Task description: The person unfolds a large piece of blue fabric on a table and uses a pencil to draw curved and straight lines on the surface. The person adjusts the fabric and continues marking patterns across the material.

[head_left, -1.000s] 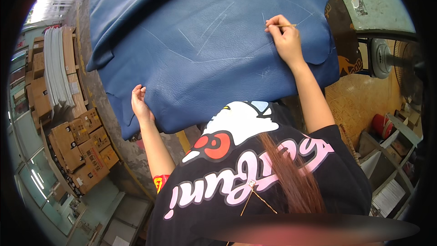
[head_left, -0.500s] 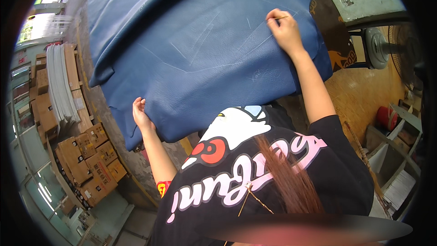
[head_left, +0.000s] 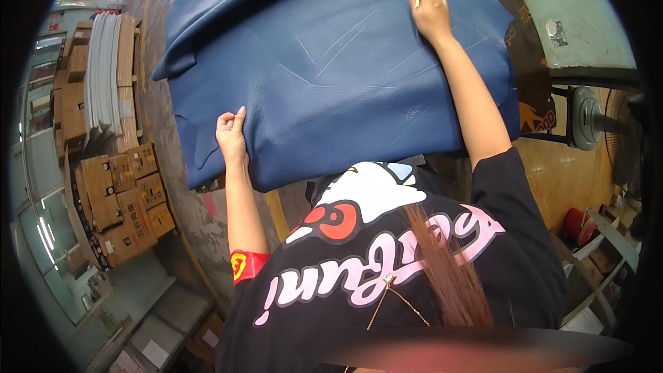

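A large blue leather hide lies spread before me, marked with thin pale lines, some of them meeting at angles. My right hand is over its far right part, holding a thin yellowish pen-like stick; a couple of its fingers are stretched forward. Resting on the hide's near left part is my left hand, fingers curled and one digit pointing up. Whether it pinches the leather there is hidden. Beside this hand the hide bulges in a soft fold.
Cardboard boxes and a stack of white sheets stand at left. A thick roll of the hide crosses the far side. To the right are a pale green panel, a fan and a red round container.
My right hand has moved farther away and its fingers have loosened around the stick. The left hand has shifted farther onto the leather. The whole view has tilted slightly.
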### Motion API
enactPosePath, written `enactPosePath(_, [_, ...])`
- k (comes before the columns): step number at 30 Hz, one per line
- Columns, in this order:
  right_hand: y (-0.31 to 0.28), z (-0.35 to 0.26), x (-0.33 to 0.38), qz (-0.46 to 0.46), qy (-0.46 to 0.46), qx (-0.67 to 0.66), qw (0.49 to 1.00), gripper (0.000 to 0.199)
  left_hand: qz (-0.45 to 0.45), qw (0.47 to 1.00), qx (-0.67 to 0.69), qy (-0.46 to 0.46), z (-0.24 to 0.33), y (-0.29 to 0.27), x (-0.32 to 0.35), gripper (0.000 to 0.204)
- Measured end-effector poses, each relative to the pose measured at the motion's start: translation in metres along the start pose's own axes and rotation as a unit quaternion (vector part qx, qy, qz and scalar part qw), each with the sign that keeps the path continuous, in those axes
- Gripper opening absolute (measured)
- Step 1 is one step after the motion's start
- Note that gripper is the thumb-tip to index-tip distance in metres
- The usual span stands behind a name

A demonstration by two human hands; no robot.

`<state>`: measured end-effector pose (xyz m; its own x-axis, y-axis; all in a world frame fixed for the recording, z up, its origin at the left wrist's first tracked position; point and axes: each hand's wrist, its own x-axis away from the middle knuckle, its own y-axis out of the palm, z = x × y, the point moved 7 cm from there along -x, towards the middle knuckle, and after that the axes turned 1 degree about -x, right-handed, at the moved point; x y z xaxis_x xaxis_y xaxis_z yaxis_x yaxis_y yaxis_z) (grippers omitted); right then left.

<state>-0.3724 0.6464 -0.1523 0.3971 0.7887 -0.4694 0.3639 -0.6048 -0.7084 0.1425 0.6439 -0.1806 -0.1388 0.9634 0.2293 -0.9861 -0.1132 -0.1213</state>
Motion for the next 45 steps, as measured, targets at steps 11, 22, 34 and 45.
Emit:
enactPosePath(11, [-0.073, -0.028, 0.144, -0.160, -0.016, 0.091, 0.983, 0.046, -0.195, 0.862, 0.391, -0.257, -0.056, -0.050, 0.148, 0.035])
enactPosePath(22, [-0.077, -0.017, 0.125, -0.152, 0.038, 0.040, 0.987, 0.044, -0.096, 0.959, 0.161, -0.210, -0.066, 0.004, 0.085, 0.035])
enactPosePath(34, [-0.014, -0.060, 0.110, -0.082, -0.022, 0.059, 0.995, 0.037, -0.064, 0.976, 0.128, -0.162, -0.076, 0.066, 0.020, 0.035])
enactPosePath(45, [-0.028, -0.102, 0.088, -0.097, 0.124, -0.319, 0.935, 0.031, -0.063, 0.977, 0.100, -0.179, -0.086, 0.065, 0.006, 0.036])
